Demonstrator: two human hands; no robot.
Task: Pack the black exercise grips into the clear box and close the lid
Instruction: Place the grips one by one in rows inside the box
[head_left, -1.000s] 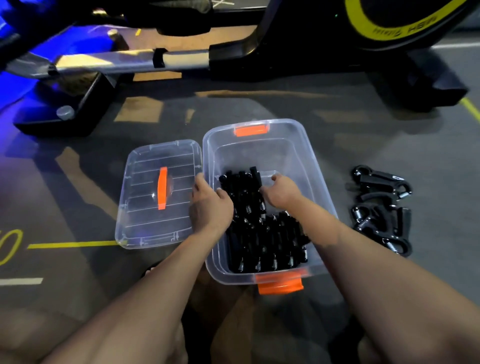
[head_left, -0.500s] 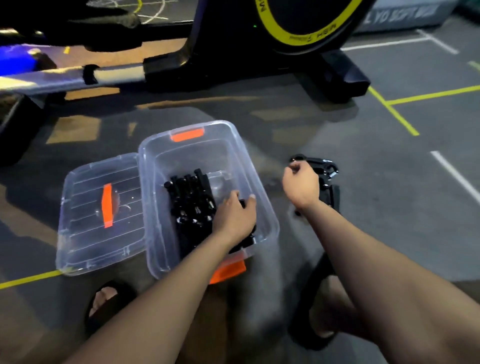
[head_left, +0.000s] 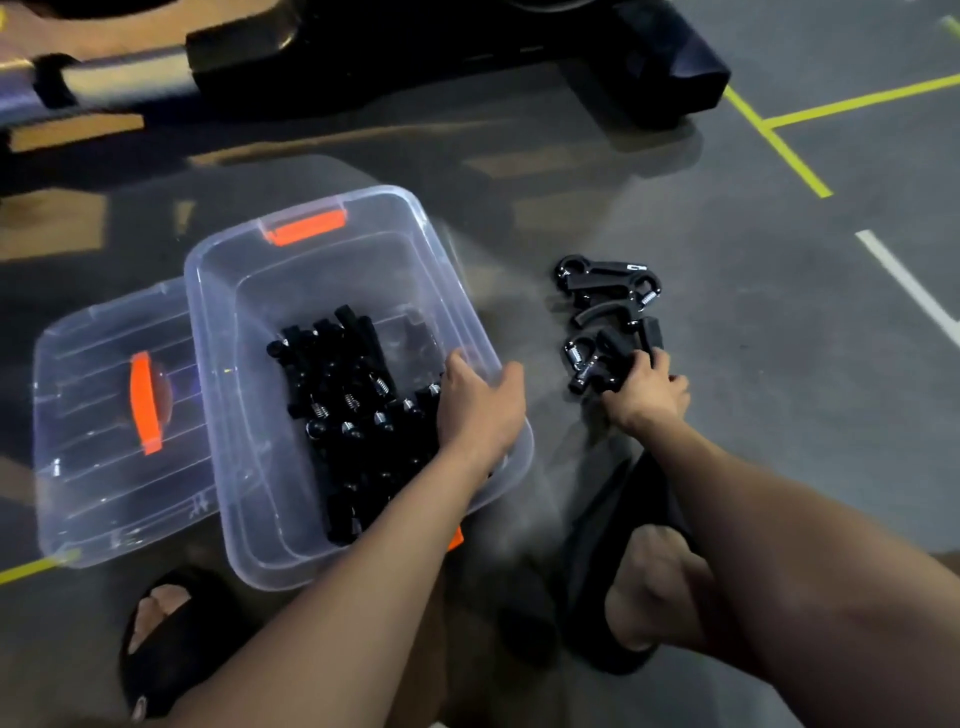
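Note:
The clear box (head_left: 332, 249) with orange latches stands on the floor, holding a row of black exercise grips (head_left: 353, 410). My left hand (head_left: 480, 405) rests on the box's right rim, fingers inside on the grips. A few loose black grips (head_left: 608, 291) lie on the floor to the right of the box. My right hand (head_left: 647, 392) is closed on the nearest loose grip (head_left: 597, 364) there. The clear lid (head_left: 104, 415), with an orange handle, lies flat on the floor against the box's left side.
A black exercise machine base (head_left: 415, 47) with a metal rail spans the floor behind the box. My feet in black sandals (head_left: 171, 639) are just in front of the box. Yellow and white lines (head_left: 779, 135) mark the grey floor to the right.
My right hand left the box, reached right to the loose grips on the floor and closed on one. My left hand shifted to the box's right rim. The view swung right.

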